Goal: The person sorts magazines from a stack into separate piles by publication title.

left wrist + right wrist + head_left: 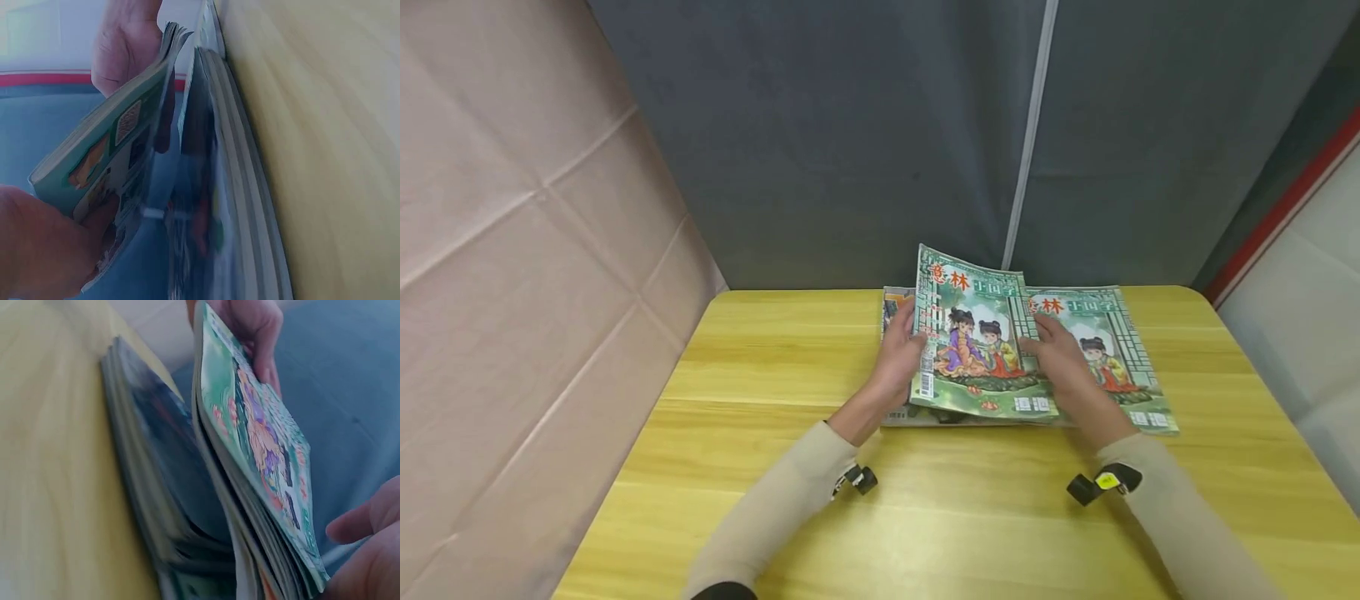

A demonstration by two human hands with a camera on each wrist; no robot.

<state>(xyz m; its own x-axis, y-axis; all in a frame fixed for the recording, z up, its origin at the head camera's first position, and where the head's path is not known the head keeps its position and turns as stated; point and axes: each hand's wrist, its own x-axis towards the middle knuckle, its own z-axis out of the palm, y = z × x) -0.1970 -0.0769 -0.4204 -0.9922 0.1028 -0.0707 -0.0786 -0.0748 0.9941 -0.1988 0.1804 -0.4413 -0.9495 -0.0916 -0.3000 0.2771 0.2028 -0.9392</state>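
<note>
Both hands hold a green illustrated magazine [985, 333] raised and tilted above other magazines. The left hand [898, 354] grips its left edge, thumb on the cover; the right hand [1060, 358] is at its right edge. Beneath lies a stack of magazines [895, 417], its thick page edges [240, 175] showing in the left wrist view. A second magazine with a matching green cover [1138, 375] lies at the right, partly under the right hand. In the right wrist view the held magazine [250, 425] stands apart from the stack [144, 456], several page layers visible along its edge.
The yellow wood-grain table [760, 358] extends to the left, right and front of the magazines. A dark grey curtain [850, 150] hangs behind the table's back edge. Pale fabric [535, 292] covers the left side, and a white panel with a red strip [1292, 208] stands at the right.
</note>
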